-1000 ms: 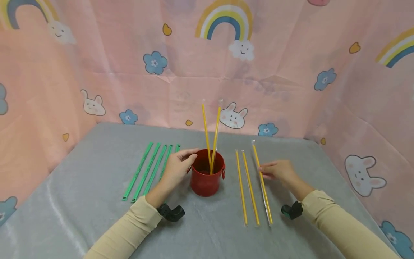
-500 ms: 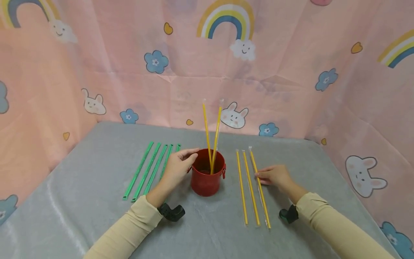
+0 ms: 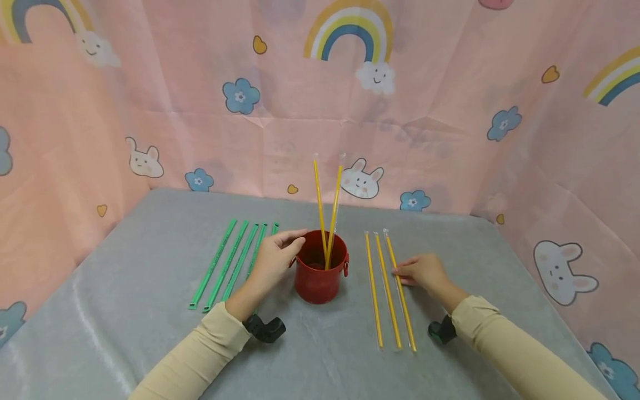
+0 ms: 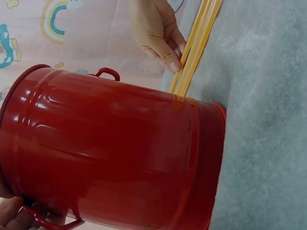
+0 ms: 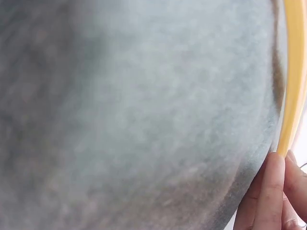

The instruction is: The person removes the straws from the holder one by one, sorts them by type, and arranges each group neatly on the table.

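A red metal bucket (image 3: pixel 317 286) with small side handles stands upright mid-table. My left hand (image 3: pixel 274 256) holds it at its left rim, with fingertips beside a handle (image 4: pixel 53 221) in the left wrist view. Two yellow straws (image 3: pixel 320 203) in clear wrappers lean inside the bucket. To its right, my right hand (image 3: pixel 425 273) pinches the rightmost yellow wrapped straw (image 3: pixel 403 305) between thumb and fingers, low at the table; the right wrist view shows that straw (image 5: pixel 293 81) rising from the fingertips. Two more yellow straws (image 3: pixel 373 294) lie parallel just left of it.
Several green wrapped straws (image 3: pixel 215 264) lie in a slanted row left of the bucket, partly hidden behind my left hand. A grey cloth (image 3: pixel 330 366) covers the table. A pink patterned curtain (image 3: pixel 280 144) rises along the back and sides.
My right hand has moved left with the pinched straw, bringing it down closer to the other two yellow straws and nearly parallel with them. The left hand and bucket have stayed put.
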The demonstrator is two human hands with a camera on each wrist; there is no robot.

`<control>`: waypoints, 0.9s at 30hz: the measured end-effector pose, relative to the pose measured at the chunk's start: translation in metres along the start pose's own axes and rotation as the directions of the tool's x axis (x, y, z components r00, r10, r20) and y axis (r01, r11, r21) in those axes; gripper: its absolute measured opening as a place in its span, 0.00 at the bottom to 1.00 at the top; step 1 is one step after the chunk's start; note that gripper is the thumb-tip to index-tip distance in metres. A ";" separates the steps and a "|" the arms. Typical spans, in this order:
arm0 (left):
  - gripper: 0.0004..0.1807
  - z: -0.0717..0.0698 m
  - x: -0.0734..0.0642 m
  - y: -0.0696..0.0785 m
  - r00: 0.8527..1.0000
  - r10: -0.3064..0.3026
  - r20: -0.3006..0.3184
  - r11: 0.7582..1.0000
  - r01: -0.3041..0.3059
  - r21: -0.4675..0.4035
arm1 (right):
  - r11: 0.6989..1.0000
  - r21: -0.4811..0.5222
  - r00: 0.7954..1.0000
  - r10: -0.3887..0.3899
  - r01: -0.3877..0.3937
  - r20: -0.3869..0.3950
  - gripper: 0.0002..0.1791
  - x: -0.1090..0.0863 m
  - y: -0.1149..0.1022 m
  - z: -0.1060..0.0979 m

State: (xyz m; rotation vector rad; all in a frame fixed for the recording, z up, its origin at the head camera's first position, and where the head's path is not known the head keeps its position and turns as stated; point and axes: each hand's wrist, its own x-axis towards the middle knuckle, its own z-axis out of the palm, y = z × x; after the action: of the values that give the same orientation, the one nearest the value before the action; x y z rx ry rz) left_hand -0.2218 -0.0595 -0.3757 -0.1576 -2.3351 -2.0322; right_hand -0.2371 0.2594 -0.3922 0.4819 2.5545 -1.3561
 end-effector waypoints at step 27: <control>0.15 0.000 -0.001 0.002 1.000 -0.001 -0.004 1.000 0.001 0.011 | 0.993 0.015 0.991 -0.115 0.116 -0.070 0.21 0.004 -0.013 -0.011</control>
State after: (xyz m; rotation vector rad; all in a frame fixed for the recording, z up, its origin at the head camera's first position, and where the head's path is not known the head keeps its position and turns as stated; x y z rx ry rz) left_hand -0.2204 -0.0592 -0.3738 -0.1511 -2.3436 -2.0181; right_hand -0.2461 0.2627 -0.3780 0.3956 2.6653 -1.4266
